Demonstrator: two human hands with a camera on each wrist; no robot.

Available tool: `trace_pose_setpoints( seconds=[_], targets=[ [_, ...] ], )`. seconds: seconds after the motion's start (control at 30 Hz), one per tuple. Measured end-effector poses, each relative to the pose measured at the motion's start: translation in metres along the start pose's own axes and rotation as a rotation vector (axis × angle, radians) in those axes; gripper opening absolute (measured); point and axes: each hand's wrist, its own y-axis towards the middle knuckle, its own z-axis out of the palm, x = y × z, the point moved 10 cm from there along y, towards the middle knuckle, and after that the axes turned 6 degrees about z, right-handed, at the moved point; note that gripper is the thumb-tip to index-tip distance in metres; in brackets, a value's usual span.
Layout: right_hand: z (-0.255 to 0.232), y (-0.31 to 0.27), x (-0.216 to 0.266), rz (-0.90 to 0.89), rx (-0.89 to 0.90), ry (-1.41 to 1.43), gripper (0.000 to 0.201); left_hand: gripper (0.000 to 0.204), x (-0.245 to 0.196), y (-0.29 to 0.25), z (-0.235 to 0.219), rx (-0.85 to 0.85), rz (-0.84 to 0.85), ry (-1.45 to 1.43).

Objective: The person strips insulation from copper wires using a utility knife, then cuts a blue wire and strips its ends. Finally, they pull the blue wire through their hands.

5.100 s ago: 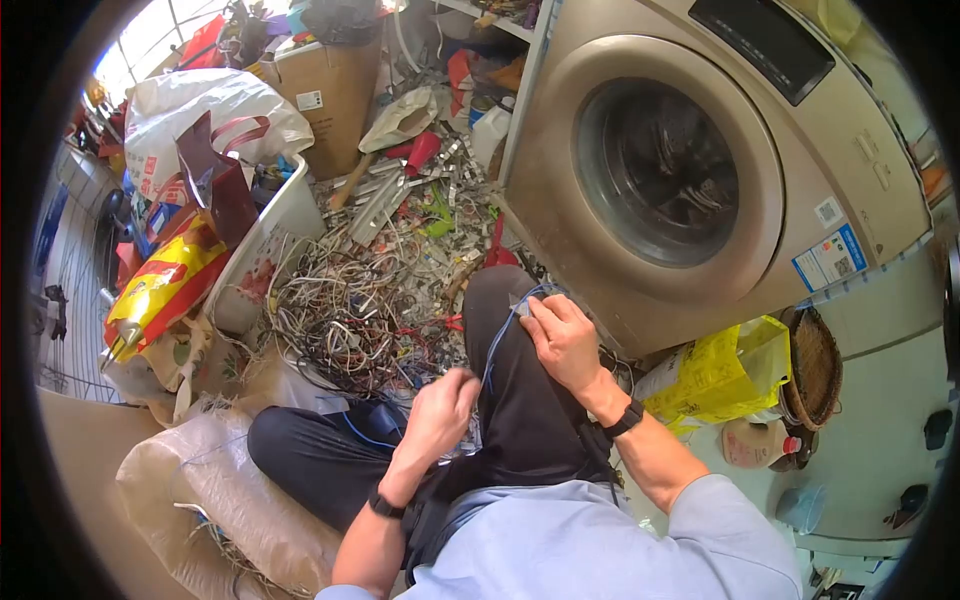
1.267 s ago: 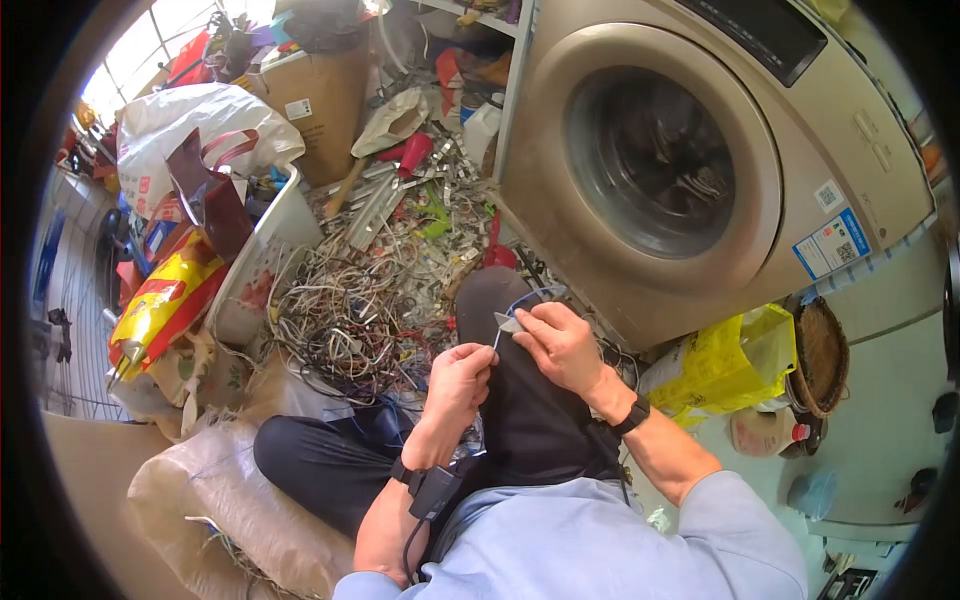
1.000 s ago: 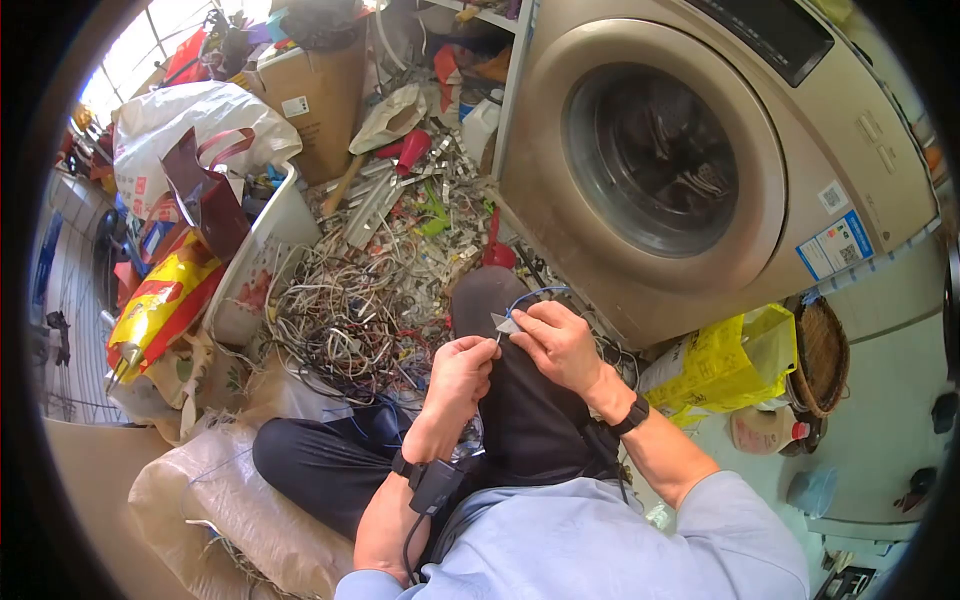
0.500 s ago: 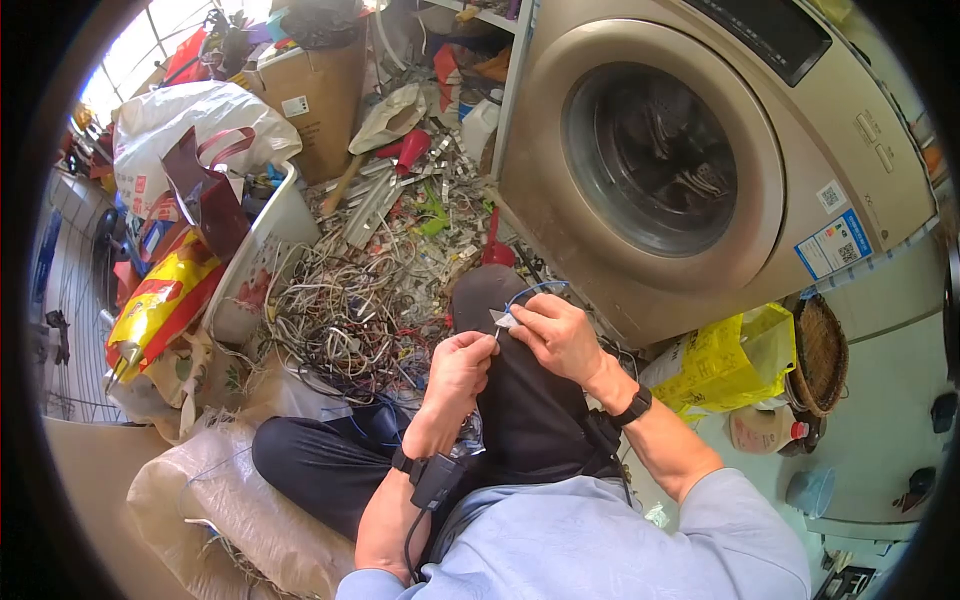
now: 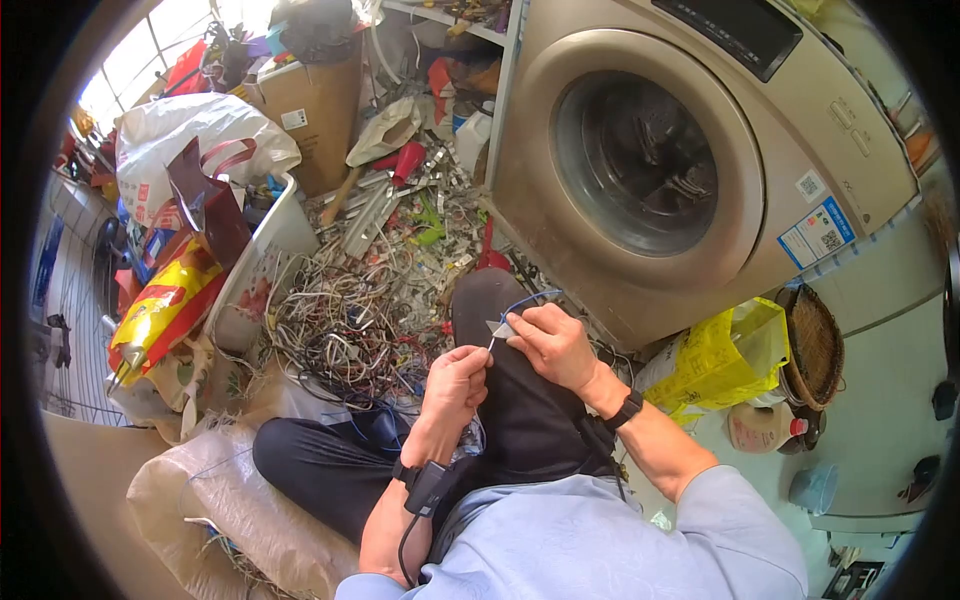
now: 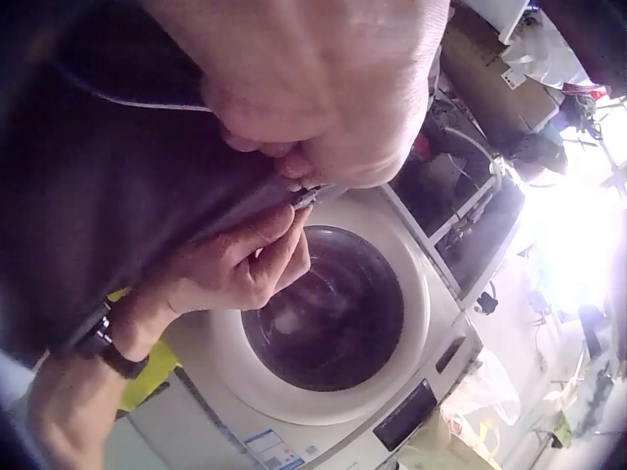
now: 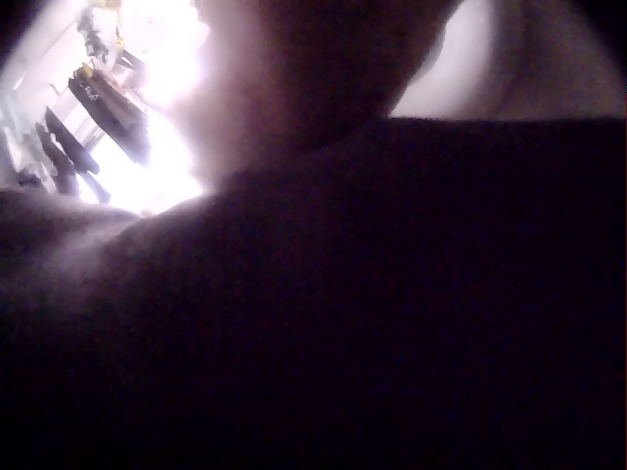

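Note:
Over the dark trouser knee, my right hand (image 5: 556,347) pinches a small flat grey blade-like piece (image 5: 500,329) between thumb and fingers, with a blue wire (image 5: 532,297) arching above it. My left hand (image 5: 455,387), fingers curled, pinches the wire's thin pale end (image 5: 491,343) just below the piece. In the left wrist view the left hand (image 6: 323,88) is close at the top, the right hand (image 6: 235,266) below it, and a small metal bit (image 6: 306,199) lies between their fingertips. The right wrist view is mostly dark; what the fingers do there is hidden.
A tangled heap of wires (image 5: 335,320) and metal scraps covers the floor ahead. The washing machine (image 5: 520,170) stands front right, a white tub (image 5: 275,255) of bags front left. A woven sack (image 5: 235,485) lies at left, a yellow bag (image 5: 715,365) at right.
Since the earliest frame, my left hand has risen to the small grey piece and pinches the pale wire end. Over the last second both hands have barely moved; the view has shifted slightly.

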Motion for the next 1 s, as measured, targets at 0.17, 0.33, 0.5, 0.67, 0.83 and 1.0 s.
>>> trace_pose_setpoints(
  seconds=[0.17,0.33,0.5,0.67,0.83,1.0],
  targets=[
    [0.004,0.001,0.000,-0.013,-0.011,0.013,0.036,0.018,-0.006,-0.003,0.003,-0.048,0.092,0.072],
    [0.003,0.005,0.004,0.010,0.015,0.034,0.035,0.015,-0.037,-0.005,0.007,-0.179,0.469,0.592],
    [0.008,0.003,-0.005,0.085,0.016,0.031,0.035,0.013,-0.065,-0.032,0.029,-0.244,0.789,1.067],
    [0.002,-0.004,-0.021,0.122,-0.049,0.033,0.029,0.010,-0.064,-0.055,0.033,-0.226,0.890,1.185],
    [-0.002,-0.006,-0.041,0.327,-0.085,0.074,0.025,0.013,-0.051,-0.050,0.015,-0.265,0.683,1.013],
    [-0.001,-0.002,-0.025,0.243,-0.055,0.090,0.026,0.015,-0.051,-0.030,0.024,-0.235,0.686,1.066]
  ],
)
